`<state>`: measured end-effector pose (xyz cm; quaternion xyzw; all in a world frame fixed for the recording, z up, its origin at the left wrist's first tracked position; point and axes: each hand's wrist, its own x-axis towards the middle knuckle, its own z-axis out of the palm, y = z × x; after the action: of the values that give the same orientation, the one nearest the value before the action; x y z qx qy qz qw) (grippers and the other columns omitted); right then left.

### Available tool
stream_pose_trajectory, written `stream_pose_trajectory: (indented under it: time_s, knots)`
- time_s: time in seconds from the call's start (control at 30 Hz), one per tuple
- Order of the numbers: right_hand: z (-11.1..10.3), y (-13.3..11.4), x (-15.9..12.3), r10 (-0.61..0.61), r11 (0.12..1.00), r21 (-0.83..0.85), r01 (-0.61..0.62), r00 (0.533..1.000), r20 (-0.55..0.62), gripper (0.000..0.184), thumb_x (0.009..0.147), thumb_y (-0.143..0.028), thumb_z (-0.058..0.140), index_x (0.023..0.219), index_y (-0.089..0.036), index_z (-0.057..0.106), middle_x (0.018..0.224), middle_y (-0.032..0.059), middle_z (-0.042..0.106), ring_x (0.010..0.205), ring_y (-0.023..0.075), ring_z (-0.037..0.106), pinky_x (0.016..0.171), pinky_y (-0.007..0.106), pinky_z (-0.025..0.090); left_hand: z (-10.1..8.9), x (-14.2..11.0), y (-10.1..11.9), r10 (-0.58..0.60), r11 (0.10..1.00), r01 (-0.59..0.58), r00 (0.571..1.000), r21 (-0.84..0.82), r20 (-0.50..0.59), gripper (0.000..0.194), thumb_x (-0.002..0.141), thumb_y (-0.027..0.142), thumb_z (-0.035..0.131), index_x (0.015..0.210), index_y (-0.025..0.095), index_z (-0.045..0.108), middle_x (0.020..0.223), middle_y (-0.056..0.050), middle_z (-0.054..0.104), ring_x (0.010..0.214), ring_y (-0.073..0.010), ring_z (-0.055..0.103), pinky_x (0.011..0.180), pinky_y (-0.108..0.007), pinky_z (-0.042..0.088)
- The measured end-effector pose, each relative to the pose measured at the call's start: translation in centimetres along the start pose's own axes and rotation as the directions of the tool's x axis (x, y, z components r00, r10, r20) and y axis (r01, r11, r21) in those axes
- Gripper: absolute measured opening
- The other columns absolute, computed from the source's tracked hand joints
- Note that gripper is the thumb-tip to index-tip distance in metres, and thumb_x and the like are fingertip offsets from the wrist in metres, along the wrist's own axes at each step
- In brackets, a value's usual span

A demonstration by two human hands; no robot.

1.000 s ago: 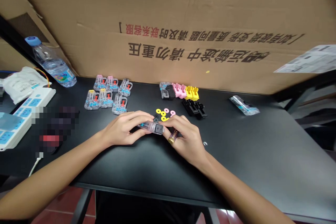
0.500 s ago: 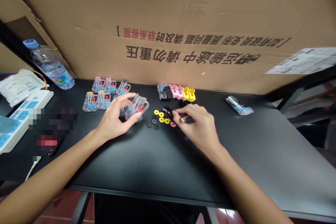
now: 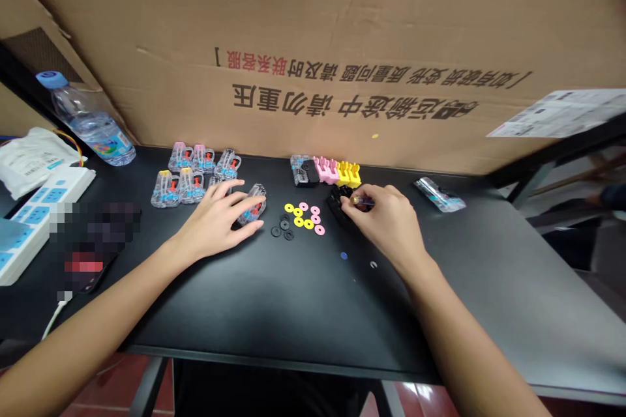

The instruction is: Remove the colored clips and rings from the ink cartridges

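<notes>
One loose pinch could drop the slim gold-tipped tube among the black clips, since the right hand's fingers press it between their tips; a careless sweep could scatter the loose washers; the clear plastic housing lies on the worktop, long axis slanting up-right, under the left hand's spread fingers.

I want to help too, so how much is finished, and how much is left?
Looking done: the clear cases with red and blue parts, in rows at the back left. In hand: the left hand is on one more clear case, and the right hand holds a slim object over black pieces. Left: the loose washers and the pink pieces lying on the table.
</notes>
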<state>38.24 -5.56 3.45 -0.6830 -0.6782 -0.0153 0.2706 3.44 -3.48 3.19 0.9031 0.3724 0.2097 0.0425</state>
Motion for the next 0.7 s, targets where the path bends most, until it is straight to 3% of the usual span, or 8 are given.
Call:
stream_pose_trajectory:
  time_s: [0.1,0.17,0.23,0.3,0.4,0.53,0.63,0.7]
  knots:
    - [0.0,0.2,0.2,-0.001,1.000,0.019,0.002,1.000,-0.025,0.025,0.087,-0.036,0.072,0.071,-0.026,0.055,0.067,0.0039,0.066,0.072,0.0266,0.058,0.063,0.035,0.040,-0.1,0.0,-0.4,-0.016,0.998,0.016,1.000,0.068,0.003,0.041,0.106,0.046,0.063,0.141,0.025,0.071,0.149,-0.014,0.067,0.153,-0.0395,0.043,0.118,-0.061,0.043]
    - [0.1,0.1,0.3,-0.063,0.997,0.041,0.066,0.996,-0.065,0.022,0.090,-0.034,0.069,0.073,-0.026,0.057,0.072,0.0053,0.070,0.072,0.0262,0.059,0.066,0.036,0.042,-0.4,0.0,-0.5,-0.012,0.996,0.013,1.000,0.086,-0.013,0.039,0.106,0.047,0.063,0.138,0.025,0.072,0.158,-0.014,0.060,0.153,-0.0403,0.043,0.117,-0.062,0.044]
    - [0.2,-0.3,0.3,-0.155,0.986,0.053,0.161,0.983,-0.100,0.017,0.092,-0.030,0.066,0.077,-0.025,0.060,0.078,0.0067,0.074,0.073,0.0258,0.059,0.070,0.038,0.044,-0.8,0.2,-0.4,0.023,0.998,-0.020,0.999,0.066,-0.040,0.033,0.108,0.044,0.060,0.128,0.023,0.076,0.148,-0.013,0.067,0.141,-0.0356,0.056,0.112,-0.055,0.048]
    - [0.4,-0.9,0.1,-0.231,0.970,0.052,0.237,0.967,-0.110,0.014,0.095,-0.028,0.064,0.081,-0.025,0.064,0.082,0.0066,0.077,0.072,0.0254,0.057,0.072,0.039,0.044,-1.2,0.4,-0.2,0.079,0.996,-0.077,0.995,0.039,-0.053,0.029,0.110,0.038,0.056,0.112,0.021,0.078,0.123,-0.010,0.077,0.116,-0.0273,0.069,0.103,-0.046,0.052]
    - [0.6,-1.6,-0.3,-0.285,0.955,0.044,0.292,0.951,-0.115,0.011,0.097,-0.027,0.064,0.087,-0.025,0.067,0.089,0.0052,0.081,0.073,0.0254,0.055,0.073,0.041,0.044,-1.4,0.6,-0.1,0.147,0.989,-0.146,0.989,0.036,-0.032,0.031,0.111,0.033,0.052,0.100,0.020,0.078,0.103,-0.004,0.081,0.094,-0.0220,0.073,0.092,-0.041,0.053]
    - [0.8,-1.9,-0.5,-0.316,0.945,0.047,0.323,0.941,-0.121,0.011,0.099,-0.026,0.064,0.089,-0.024,0.070,0.096,0.0048,0.083,0.076,0.0259,0.055,0.075,0.042,0.045,-0.7,0.3,-0.5,0.131,0.990,-0.133,0.991,0.039,0.035,0.033,0.112,0.041,0.051,0.121,0.020,0.075,0.129,-0.006,0.079,0.118,-0.0250,0.072,0.105,-0.044,0.050]
    - [0.8,-1.9,-0.5,-0.315,0.944,0.059,0.324,0.941,-0.125,0.013,0.099,-0.026,0.064,0.088,-0.024,0.071,0.097,0.0054,0.083,0.076,0.0255,0.056,0.076,0.042,0.046,0.0,0.0,-0.9,0.089,0.989,-0.102,0.989,0.103,0.118,0.056,0.113,0.054,0.047,0.155,0.019,0.055,0.164,-0.012,0.056,0.151,-0.0304,0.053,0.126,-0.054,0.036]
    - [0.8,-2.0,-0.5,-0.319,0.942,0.066,0.329,0.940,-0.124,0.014,0.099,-0.026,0.064,0.088,-0.024,0.071,0.098,0.0060,0.083,0.076,0.0255,0.057,0.076,0.043,0.046,0.3,-0.1,-1.0,0.068,0.983,-0.090,0.988,0.159,0.140,0.068,0.112,0.058,0.045,0.165,0.017,0.042,0.175,-0.015,0.039,0.161,-0.0331,0.039,0.131,-0.059,0.027]
